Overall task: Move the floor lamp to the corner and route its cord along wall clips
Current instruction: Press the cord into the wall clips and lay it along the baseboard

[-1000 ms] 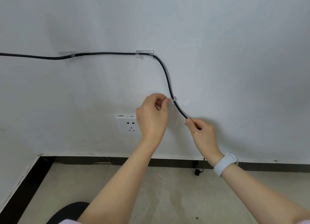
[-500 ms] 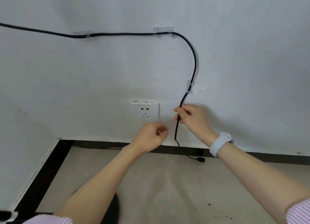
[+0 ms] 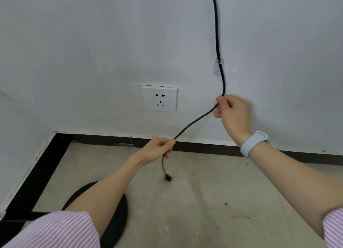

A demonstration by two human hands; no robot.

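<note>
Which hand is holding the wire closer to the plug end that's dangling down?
The left hand. It grips the black cord low down, with the plug hanging just beneath it. The right hand, the one with the wristband, holds the cord higher, below the wall clip.

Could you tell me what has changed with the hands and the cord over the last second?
The left hand left the clear wall clip, dropped and took hold of the cord near its plug. The right hand slid lower along the cord, still gripping it. The cord stays in the clip; the socket remains unused.
</note>
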